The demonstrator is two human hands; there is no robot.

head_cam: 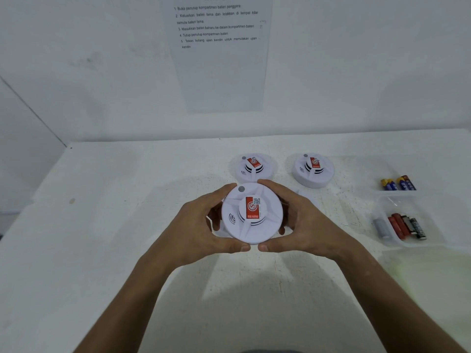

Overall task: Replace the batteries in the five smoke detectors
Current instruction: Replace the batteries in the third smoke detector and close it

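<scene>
At the centre of the frame, two bare hands hold a round white smoke detector (252,213) face up above a white table (102,225). The left hand (201,225) curls around its left edge and the right hand (303,220) around its right edge, thumbs nearly meeting at the lower rim. Its red label (with a small square code) faces the camera. Just above it, two more smoke detectors (253,167) (313,169) rest on the table. At the right edge, clear trays hold blue-and-yellow batteries (398,184) and, lower down, red and black batteries (405,225). A printed instruction sheet (219,47) hangs on the wall, upper centre.
</scene>
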